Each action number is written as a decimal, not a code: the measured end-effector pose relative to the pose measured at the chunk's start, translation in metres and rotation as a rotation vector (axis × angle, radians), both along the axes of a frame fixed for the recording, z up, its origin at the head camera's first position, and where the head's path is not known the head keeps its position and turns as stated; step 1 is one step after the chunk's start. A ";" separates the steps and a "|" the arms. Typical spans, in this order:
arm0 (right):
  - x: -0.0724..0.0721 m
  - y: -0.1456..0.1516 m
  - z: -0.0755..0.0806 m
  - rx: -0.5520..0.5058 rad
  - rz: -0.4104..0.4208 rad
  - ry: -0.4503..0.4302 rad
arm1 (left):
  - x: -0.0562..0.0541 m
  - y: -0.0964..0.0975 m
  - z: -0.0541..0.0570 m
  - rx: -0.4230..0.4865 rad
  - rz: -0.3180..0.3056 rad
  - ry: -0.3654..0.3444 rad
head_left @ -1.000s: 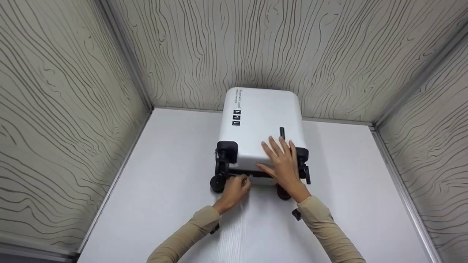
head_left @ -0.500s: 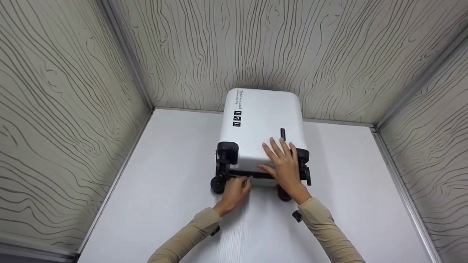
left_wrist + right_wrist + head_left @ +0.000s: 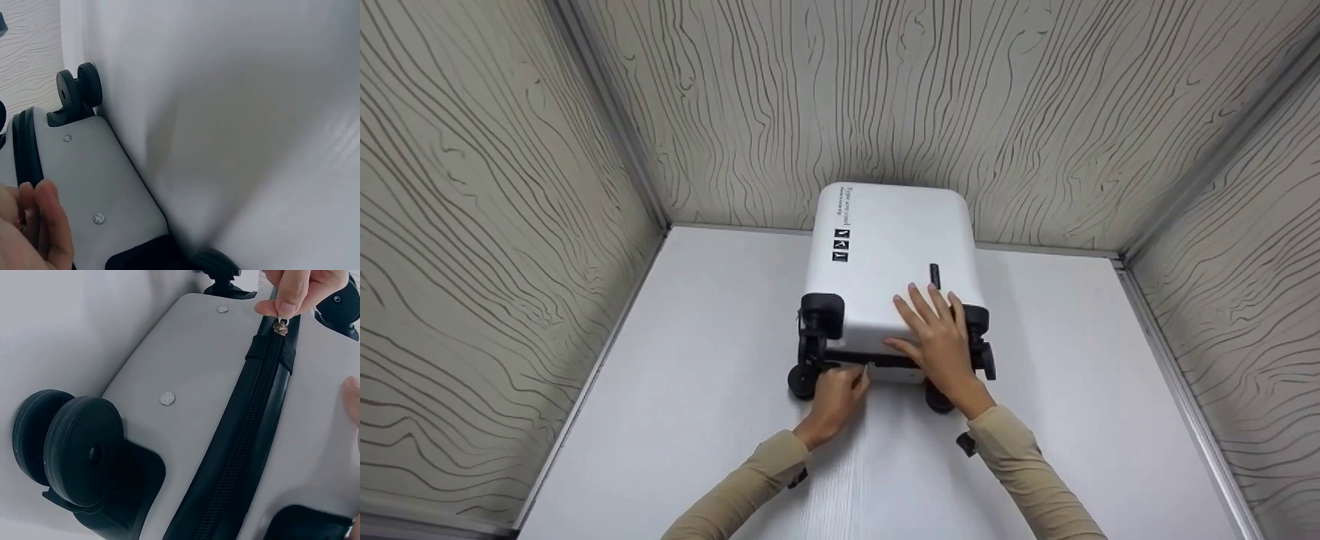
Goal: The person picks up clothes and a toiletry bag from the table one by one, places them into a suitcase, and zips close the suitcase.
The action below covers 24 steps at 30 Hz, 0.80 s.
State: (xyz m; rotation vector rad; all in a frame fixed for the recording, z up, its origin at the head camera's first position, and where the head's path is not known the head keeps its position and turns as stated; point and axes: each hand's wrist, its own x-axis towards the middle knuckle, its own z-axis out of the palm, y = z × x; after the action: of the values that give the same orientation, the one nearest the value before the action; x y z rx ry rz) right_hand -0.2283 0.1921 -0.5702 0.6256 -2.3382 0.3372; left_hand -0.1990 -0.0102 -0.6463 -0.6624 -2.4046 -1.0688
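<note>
A white suitcase (image 3: pixel 896 247) lies on its side, its wheeled end facing me. My left hand (image 3: pixel 838 397) pinches a small metal zipper pull (image 3: pixel 280 328) between thumb and finger. The pull sits on the black zipper (image 3: pixel 242 433) that runs along this end between the two shell halves. My right hand (image 3: pixel 943 349) rests with spread, straight fingers on the upper shell, by the right corner. In the left wrist view, the curled fingers (image 3: pixel 53 222) of my left hand show beside the lower shell; the pull is hidden there.
Black caster wheels (image 3: pixel 84 450) stick out at the suitcase's corners. The suitcase lies on a white surface (image 3: pixel 720 315), close to a wood-grain patterned back panel (image 3: pixel 840 97). Similar panels with metal edge strips stand at left and right.
The head view has shifted slightly. Both hands keep nearly the same places on the suitcase, the left still pinching the zipper pull.
</note>
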 end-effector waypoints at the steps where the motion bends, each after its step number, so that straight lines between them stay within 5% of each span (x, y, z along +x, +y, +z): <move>1: 0.000 0.000 0.000 0.000 0.002 0.000 | 0.000 -0.001 0.000 0.000 -0.002 0.002; 15: 0.001 0.001 0.000 0.045 -0.015 0.009 | 0.002 -0.009 0.002 -0.018 -0.037 -0.046; 24: 0.000 0.000 0.001 0.038 -0.005 0.025 | 0.000 -0.018 -0.003 0.001 0.007 0.050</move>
State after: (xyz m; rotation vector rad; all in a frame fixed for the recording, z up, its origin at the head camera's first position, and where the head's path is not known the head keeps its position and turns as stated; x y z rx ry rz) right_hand -0.2284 0.1922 -0.5694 0.6380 -2.3266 0.2812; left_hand -0.1994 -0.0279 -0.6494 -0.6715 -2.3617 -1.0384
